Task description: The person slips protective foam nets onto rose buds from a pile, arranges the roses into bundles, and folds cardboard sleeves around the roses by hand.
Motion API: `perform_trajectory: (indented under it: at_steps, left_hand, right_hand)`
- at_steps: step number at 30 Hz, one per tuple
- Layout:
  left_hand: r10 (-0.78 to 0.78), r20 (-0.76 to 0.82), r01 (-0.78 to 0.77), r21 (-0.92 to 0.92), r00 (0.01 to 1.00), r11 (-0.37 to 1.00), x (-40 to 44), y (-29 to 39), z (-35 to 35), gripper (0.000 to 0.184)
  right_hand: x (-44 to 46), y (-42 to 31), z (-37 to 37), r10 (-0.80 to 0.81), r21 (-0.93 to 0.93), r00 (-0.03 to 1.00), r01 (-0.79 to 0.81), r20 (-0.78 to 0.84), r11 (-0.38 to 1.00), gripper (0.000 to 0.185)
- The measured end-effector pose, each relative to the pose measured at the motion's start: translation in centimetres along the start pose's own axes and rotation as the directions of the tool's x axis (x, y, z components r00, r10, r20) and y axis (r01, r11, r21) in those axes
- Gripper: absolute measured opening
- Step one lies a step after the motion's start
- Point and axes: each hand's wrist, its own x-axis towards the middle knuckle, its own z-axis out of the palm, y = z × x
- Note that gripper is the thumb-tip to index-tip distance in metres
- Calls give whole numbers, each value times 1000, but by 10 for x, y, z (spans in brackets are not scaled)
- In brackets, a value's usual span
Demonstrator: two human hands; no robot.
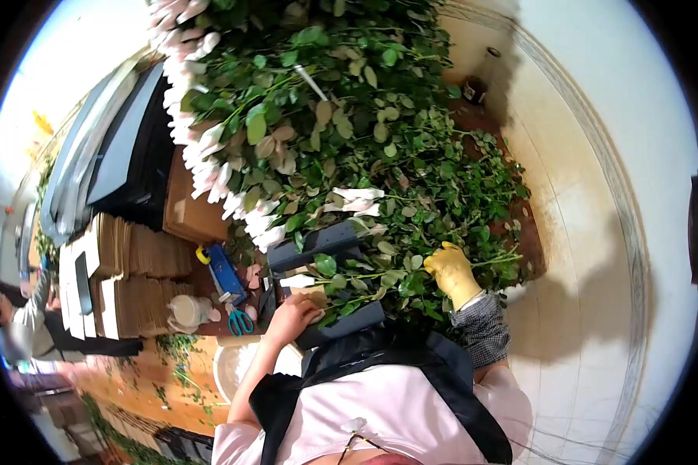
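My bare left hand is at the lower middle, beside a dark padded block. Its fingers are bent together near a small pale item that I cannot make out. My right hand, in a yellow glove, curls round green leafy stems at the right of the pile. Between the hands lie leafy stems, with a white-wrapped flower head at their left end. A second dark block is just above. More white-wrapped heads rest on the leaves.
A large pile of leafy stems fills the top. Teal scissors, a blue tool, a mug and stacked cardboard are at the left. A white bin stands below. Another person is far left.
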Motion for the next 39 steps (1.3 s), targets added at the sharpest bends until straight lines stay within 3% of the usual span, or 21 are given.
perform_trajectory:
  at_steps: [3, 4, 5, 6, 8, 9, 13, 15, 16, 17, 19, 21, 25, 26, 27, 28, 29, 30, 34, 35, 39]
  left_hand:
    - [38, -44, -9, 518, 998, 855, 11, 30, -16, 47]
    - [120, -45, -74, 568, 992, 819, 17, 31, -21, 61]
    - [133, -72, -67, 580, 989, 812, 23, 36, -24, 57]
    - [136, -50, -84, 572, 989, 816, 25, 29, -21, 56]
    - [63, 9, -61, 448, 998, 892, 25, 7, -12, 52]
    - [51, 48, -67, 442, 998, 894, 24, -1, -10, 47]
    - [25, -74, -24, 19, 997, 1000, 2, -9, 11, 46]
    - [-128, -281, 132, -3, 951, 991, -6, 0, 16, 53]
    - [-170, -314, 219, 128, 934, 967, -7, 8, 10, 59]
    - [-196, -328, 273, 210, 924, 939, -8, 15, 7, 51]
    - [-338, -111, 354, 187, 935, 917, -6, 5, 13, 44]
    - [-228, -82, 239, 155, 970, 959, -2, 1, 11, 39]
    - [-199, -123, 203, 23, 972, 979, 0, 6, 10, 41]
    - [-168, -126, 167, -13, 978, 986, 0, -2, 13, 41]
    - [-143, -140, 138, -48, 980, 989, -2, -2, 12, 41]
    - [-160, -144, 158, -25, 977, 987, -4, 1, 12, 40]
    - [-179, -133, 173, -52, 975, 984, -3, 0, 14, 38]
    - [-120, -157, 120, -12, 980, 993, -2, -1, 13, 37]
    - [-63, -215, 75, 46, 975, 996, 2, 7, 13, 33]
    - [27, -260, 44, 262, 965, 964, 2, 14, 7, 33]
    - [-105, -197, 144, 193, 975, 971, 1, 8, 10, 32]
  right_hand:
    - [-4, -33, -1, 99, -52, 962, -116, -254, 992, 20]
    - [-4, -36, 17, 123, -79, 931, -159, -345, 984, 20]
    - [-8, -33, 41, 133, -89, 915, -179, -381, 980, 19]
    - [-12, -24, 63, 300, 208, 908, -246, -291, 947, 17]
    - [-21, -5, 109, 601, 721, 795, -370, -81, 586, 14]
    - [-15, -4, 98, 241, 269, 882, -137, -405, 953, 13]
    - [2, 9, 25, 379, 594, 922, -350, 81, 724, 30]
    - [32, 13, -1, 465, 422, 885, -410, -32, 809, 30]
    - [51, 6, -12, 382, 371, 848, -243, -368, 896, 34]
    - [73, 0, -24, 333, 402, 828, -145, -451, 904, 36]
    - [122, -26, -52, 220, 559, 861, 87, -458, 825, 39]
    - [174, -56, -91, -20, 494, 850, 324, -526, 807, 40]
    - [297, -89, -161, -184, 119, 455, 559, -871, 821, 36]
    - [330, -87, -174, -128, 136, 460, 497, -879, 857, 35]
    - [352, -87, -193, -88, 120, 614, 290, -785, 950, 40]
    - [385, -76, -190, -130, 18, 642, 218, -756, 976, 45]
    - [403, -75, -186, -38, 39, 820, 74, -570, 996, 48]
    - [430, -70, -168, 19, -3, 889, -23, -458, 1000, 36]
    - [430, -82, -143, -6, -227, 725, -208, -689, 952, 21]
    - [425, -84, -146, -13, -255, 757, -204, -654, 945, 20]
    - [377, -95, -168, 53, -257, 848, -219, -528, 941, 19]
